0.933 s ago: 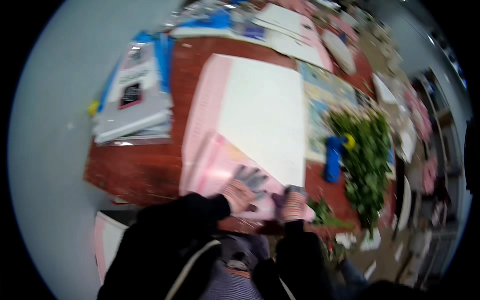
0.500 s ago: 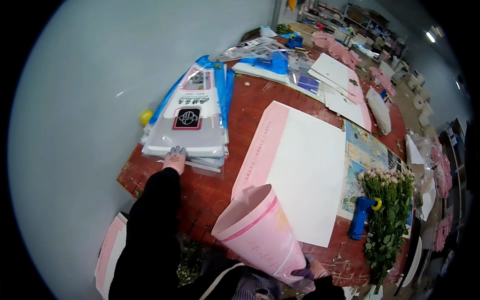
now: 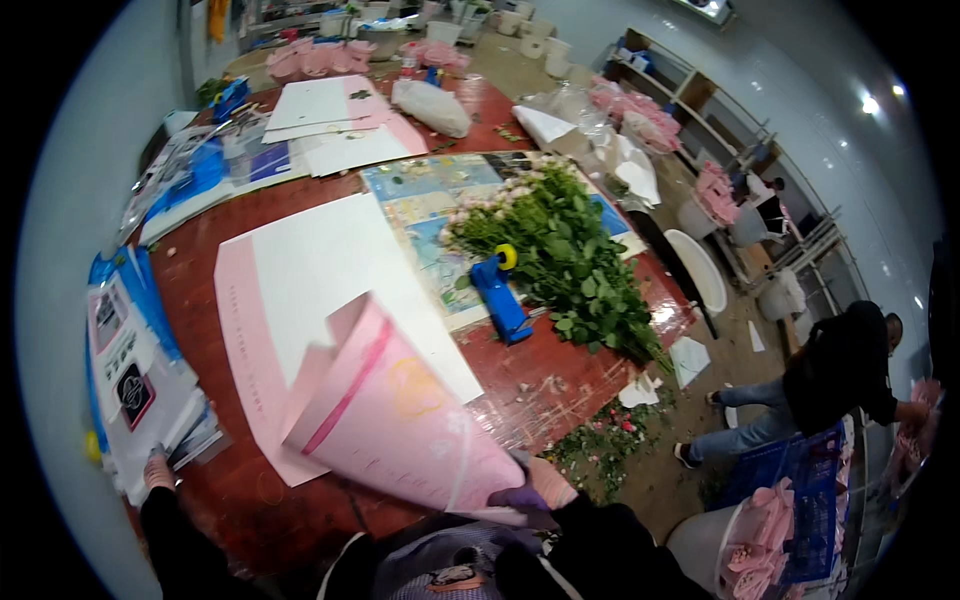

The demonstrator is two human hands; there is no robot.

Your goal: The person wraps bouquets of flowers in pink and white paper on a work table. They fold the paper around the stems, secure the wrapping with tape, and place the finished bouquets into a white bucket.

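Pink wrapping-paper cone (image 3: 400, 425), pinched at its tip by my right hand (image 3: 535, 490), may uncurl; my left hand (image 3: 158, 470) rests on the plastic-sleeve stack (image 3: 135, 385), lower left, grip unclear.

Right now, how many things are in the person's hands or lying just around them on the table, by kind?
Rolled pink paper cone, held at its tip by the right hand: 1
Flat pink-edged white paper stack: 1
Pile of plastic sleeves, touched by the left hand: 1
Blue tool: 1
Bunch of roses: 1
Total: 5
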